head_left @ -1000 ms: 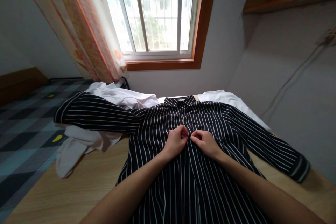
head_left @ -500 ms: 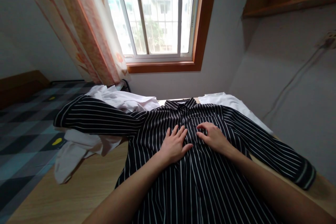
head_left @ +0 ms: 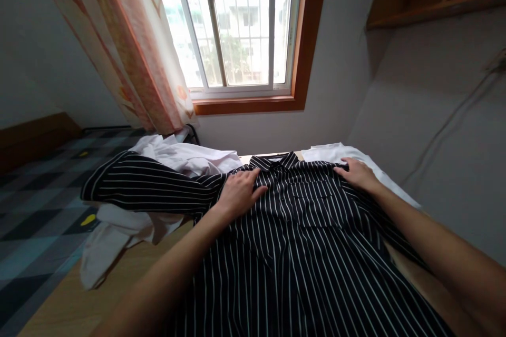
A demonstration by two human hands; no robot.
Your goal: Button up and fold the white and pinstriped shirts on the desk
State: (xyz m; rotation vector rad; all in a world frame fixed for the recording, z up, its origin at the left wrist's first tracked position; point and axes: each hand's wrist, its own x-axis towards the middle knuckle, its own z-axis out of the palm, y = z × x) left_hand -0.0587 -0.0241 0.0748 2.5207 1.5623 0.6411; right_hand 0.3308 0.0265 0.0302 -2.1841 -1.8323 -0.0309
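shirt (head_left: 276,274), black with white stripes, long-sleeved: laid front up on a pale wooden surface (head_left: 75,300), collar (head_left: 261,162) toward the window, hem end running out of view at the near edge; chest pocket (head_left: 310,189) on the right-hand side, body cloth lightly creased

left hand (head_left: 239,192), bare: palm down over the shirt beside the collar, near the shoulder; fingers extended and close together, thumb set wide from them, no cloth gripped

right hand (head_left: 359,174), bare: at the opposite shoulder of the shirt; fingers bent, a narrow gap to the thumb; whether a fold is caught there cannot be told

sleeve (head_left: 154,184), left side: stretched outward, lying over white cloth (head_left: 190,155), which shows above and below it

second white cloth (head_left: 328,151): behind the right shoulder

bed cover (head_left: 39,195), checked, dark and blue-grey with yellow marks: far left

patterned curtain (head_left: 134,42): hanging left of the window (head_left: 245,26), wood-framed, barred

wooden shelf (head_left: 438,13): upper right, cable (head_left: 446,121) on the wall below
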